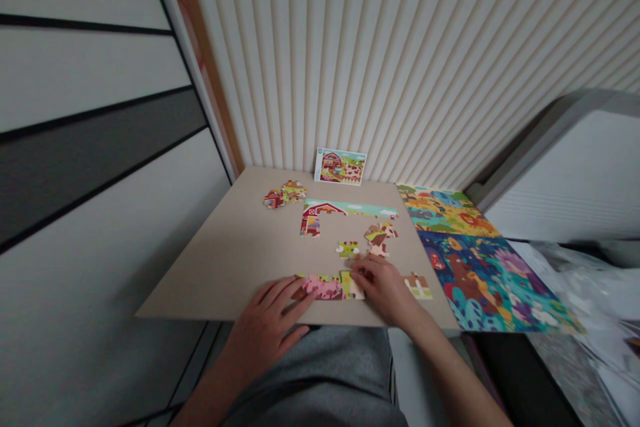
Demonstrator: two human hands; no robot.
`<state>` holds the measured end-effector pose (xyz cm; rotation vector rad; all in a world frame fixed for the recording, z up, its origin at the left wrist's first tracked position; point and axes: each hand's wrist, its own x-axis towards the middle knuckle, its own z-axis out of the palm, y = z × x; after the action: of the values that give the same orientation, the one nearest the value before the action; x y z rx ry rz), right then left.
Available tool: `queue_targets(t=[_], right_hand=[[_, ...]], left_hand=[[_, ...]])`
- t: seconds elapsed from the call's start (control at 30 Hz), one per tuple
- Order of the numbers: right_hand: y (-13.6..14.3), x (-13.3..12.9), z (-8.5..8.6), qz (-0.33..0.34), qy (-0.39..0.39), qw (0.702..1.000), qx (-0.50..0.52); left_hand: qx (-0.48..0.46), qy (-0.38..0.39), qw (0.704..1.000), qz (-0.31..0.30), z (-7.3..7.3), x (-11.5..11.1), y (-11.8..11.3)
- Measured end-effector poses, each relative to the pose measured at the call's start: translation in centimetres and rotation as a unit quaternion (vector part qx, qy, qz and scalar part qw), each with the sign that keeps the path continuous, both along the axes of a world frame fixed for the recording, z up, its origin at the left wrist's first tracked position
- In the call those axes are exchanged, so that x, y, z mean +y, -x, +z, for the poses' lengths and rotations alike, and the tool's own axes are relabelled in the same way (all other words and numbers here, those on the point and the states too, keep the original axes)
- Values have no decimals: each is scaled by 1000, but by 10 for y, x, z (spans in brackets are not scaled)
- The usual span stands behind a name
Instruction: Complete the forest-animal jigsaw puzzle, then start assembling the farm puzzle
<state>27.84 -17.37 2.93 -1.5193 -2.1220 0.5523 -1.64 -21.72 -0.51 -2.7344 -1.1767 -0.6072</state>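
My left hand [267, 323] lies spread at the table's front edge, its fingertips on the left end of a joined strip of jigsaw pieces with a pink pig [325, 287]. At the strip's right end, my right hand [385, 285] has thumb and fingers closed on a green and cream puzzle piece [353, 285], partly covered by the fingers. Just beyond those fingers lies a loose green piece [348, 249]. Several brown and cow-patterned pieces [380, 235] are grouped above the right hand. A fence piece [419, 285] rests right of the wrist.
A joined top border with a red barn [324, 209] lies mid-table. More loose pieces [285, 194] are piled at the back left. A farm picture card [341, 167] leans on the pleated curtain [300, 67]. Two finished puzzles [447, 210] [500, 280] lie along the right side.
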Motion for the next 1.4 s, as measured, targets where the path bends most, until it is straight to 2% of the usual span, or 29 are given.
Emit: queue_targets(t=[0.4,0.6,0.7,0.83,0.97,1.07,1.23,1.4], right_hand=[[5,3,0,31,-7,999,-9],[-5,-1,10,48,27,996,67],[-16,-5,11,13,41,993,107],[-24,-11,2,-31,66,981,180],[-24,-14,-7,-55,123,941,309],[-26,-16,-8,-75,134,915,373],[-32,-19,-11,-124,97,907,390],[-26,-33,-12,-170,109,887,415]], left_hand=[[-2,-4,1000,-15,-3,2,2],[8,-4,1000,-11,0,1,1],[-7,-4,1000,-10,0,1,1],[-12,-9,1000,-13,-1,2,1],[-10,-6,1000,-14,-2,2,2],[2,-1,1000,-11,-2,1,2],[-15,-4,1000,-14,-3,2,3],[-35,0,999,-17,-1,1,3]])
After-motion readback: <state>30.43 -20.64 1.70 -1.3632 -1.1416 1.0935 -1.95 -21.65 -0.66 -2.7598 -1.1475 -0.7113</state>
